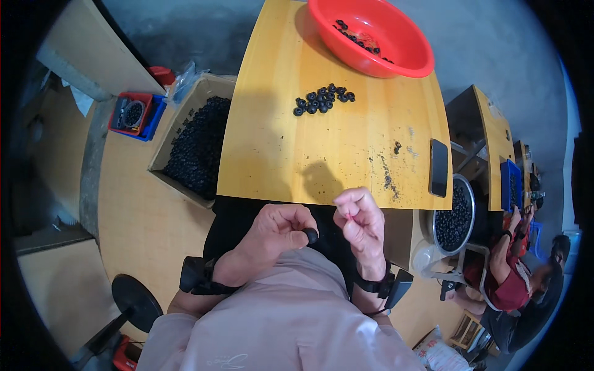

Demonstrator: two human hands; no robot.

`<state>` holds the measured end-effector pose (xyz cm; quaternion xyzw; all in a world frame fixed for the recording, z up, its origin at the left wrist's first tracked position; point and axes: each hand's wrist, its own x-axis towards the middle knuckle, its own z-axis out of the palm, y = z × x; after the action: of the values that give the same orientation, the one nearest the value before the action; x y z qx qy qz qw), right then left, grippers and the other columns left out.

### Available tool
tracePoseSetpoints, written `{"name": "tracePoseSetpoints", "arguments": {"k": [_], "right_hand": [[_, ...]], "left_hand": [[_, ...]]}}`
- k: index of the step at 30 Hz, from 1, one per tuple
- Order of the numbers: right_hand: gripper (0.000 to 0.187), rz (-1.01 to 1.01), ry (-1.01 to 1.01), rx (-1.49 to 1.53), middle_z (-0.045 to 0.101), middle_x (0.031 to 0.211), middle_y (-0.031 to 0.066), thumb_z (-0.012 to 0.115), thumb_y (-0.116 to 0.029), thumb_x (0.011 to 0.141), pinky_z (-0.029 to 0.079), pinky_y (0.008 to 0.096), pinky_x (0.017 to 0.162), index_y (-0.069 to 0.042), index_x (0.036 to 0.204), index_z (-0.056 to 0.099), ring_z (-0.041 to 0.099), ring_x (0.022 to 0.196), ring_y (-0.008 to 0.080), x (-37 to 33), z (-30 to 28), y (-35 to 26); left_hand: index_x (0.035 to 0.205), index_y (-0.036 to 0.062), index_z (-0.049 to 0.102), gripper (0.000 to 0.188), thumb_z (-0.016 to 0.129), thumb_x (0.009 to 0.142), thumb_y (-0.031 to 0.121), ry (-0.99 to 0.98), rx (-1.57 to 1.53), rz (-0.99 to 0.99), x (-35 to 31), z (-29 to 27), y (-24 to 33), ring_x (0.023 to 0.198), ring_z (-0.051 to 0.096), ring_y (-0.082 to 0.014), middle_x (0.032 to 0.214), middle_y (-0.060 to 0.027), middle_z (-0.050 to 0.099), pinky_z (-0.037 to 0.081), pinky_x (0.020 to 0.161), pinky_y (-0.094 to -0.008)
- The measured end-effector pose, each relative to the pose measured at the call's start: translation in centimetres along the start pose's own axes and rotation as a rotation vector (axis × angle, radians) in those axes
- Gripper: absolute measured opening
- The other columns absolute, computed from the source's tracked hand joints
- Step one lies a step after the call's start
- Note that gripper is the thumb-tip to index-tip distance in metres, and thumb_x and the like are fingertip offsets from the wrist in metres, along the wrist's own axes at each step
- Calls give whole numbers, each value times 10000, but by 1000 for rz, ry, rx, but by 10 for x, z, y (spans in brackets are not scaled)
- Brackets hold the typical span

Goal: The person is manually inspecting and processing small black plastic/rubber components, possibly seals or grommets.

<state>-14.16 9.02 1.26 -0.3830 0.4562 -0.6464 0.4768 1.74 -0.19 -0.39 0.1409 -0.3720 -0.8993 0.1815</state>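
Observation:
Just off the near edge of the wooden table, my left hand is closed, pinching a small round black part between thumb and fingers. To its right, my right hand is raised with curled fingers and the thumb pressed in. A tiny reddish spot shows at its fingertips; what it is I cannot make out. Farther up the tabletop lies a loose cluster of similar round black parts. A red plastic basin at the far edge has several small black pieces inside.
Left of the table stands a cardboard box full of black parts. A metal bowl of them is at the right. A phone lies near the right edge, beside black crumbs. Another person sits at the far right.

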Motion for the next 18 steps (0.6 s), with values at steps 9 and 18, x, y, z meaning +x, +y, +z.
{"name": "tracePoseSetpoints", "arguments": {"k": [9, 18], "right_hand": [[67, 22, -38, -211, 554, 611, 22, 670, 20, 694, 307, 195, 470, 11, 742, 623, 413, 512, 48, 19, 37, -4], [78, 25, 295, -722, 514, 559, 8, 615, -94, 779, 362, 241, 480, -23, 755, 592, 435, 505, 83, 98, -6, 33]], "left_hand": [[798, 16, 577, 66, 608, 739, 14, 0, 33, -16, -1, -18, -1, 676, 463, -8, 719, 33, 533, 364, 577, -157], [836, 0, 588, 76, 593, 789, 59, 549, 103, 428, -4, -90, 42, 562, 522, -85, 710, -38, 582, 420, 563, -194]]}}
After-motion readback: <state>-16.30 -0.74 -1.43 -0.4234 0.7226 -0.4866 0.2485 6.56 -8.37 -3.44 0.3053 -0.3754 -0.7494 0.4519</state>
